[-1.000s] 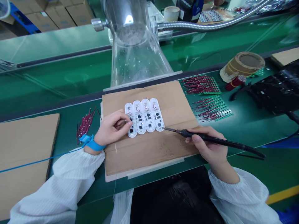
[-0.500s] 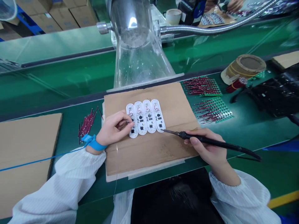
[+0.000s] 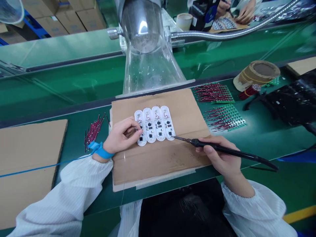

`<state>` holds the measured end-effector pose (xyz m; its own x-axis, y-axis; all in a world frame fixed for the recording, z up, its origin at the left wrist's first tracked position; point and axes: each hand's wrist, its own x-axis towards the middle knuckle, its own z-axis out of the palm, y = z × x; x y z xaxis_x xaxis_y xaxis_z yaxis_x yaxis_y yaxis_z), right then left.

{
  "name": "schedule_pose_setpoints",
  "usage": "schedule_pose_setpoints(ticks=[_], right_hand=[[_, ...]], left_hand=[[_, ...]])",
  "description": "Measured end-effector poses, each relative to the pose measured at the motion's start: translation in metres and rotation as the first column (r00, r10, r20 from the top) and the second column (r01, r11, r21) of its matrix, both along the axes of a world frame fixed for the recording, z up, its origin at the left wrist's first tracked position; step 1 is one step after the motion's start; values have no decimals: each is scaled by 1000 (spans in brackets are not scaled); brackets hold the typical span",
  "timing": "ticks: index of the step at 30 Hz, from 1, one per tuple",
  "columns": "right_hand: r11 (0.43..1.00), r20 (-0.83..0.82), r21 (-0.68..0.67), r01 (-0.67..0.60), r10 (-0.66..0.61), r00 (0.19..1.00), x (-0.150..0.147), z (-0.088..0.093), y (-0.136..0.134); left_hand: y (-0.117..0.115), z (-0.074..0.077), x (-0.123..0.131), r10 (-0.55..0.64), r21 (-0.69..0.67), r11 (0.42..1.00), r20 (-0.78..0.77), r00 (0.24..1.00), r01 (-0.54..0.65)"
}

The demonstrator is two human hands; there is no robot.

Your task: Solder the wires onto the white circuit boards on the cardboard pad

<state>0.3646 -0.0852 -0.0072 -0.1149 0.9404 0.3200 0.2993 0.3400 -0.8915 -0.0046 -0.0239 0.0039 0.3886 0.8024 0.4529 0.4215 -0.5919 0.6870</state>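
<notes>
Several white rounded circuit boards (image 3: 160, 126), joined side by side, lie on a sheet of brown cardboard (image 3: 160, 164). They carry black chips and short red wires at the far end. My left hand (image 3: 124, 134) rests at the leftmost board, thumb and forefinger pinched together; what is between them is too small to tell. A thin shiny strand (image 3: 124, 158) runs down from beneath this hand over the cardboard. In my right hand (image 3: 223, 154) is a black soldering iron (image 3: 197, 142), its tip at the near end of the rightmost board.
Red wires (image 3: 95, 130) lie loose at left, beside another cardboard sheet (image 3: 29, 164). Green boards (image 3: 228, 117) with red wires sit at right, near a brown roll (image 3: 258, 75). A clear fume hood (image 3: 150, 72) stands behind. Another person's hands (image 3: 245, 13) are across the bench.
The view has shifted slightly. My soldering iron's tip stays at the rightmost board's near end, and my left hand keeps its pinch. Across the bench, the other person's hands have moved further into view.
</notes>
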Motion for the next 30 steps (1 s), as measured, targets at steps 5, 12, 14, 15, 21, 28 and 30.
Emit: schedule_pose_setpoints(ticks=[5,12,14,15,21,28,30], right_hand=[[989,-100,-22,148,-150,984,-16,-2,-10],[979,-94,15,204,-201,975,-23,-10,-8],[982,-94,15,189,-187,978,-22,-10,-6],[983,-86,10,183,-182,980,-22,-10,-6],[984,-37,9,177,-177,984,-23,-9,-6],[982,-72,14,186,-184,980,-23,-11,-8],[976,-122,28,216,-211,970,-24,-11,-8]], left_hand=[[0,-1,0,66,-3,998,45,997,-66],[0,-2,0,23,-25,999,44,999,-22],[1,-1,1,7,-27,1000,16,1000,-6],[1,-1,1,3,-29,1000,1,1000,-3],[3,-2,1,-15,-30,999,-56,998,13],[2,-1,2,-22,-6,1000,-20,1000,22],[1,-1,2,1,11,1000,0,1000,-1]])
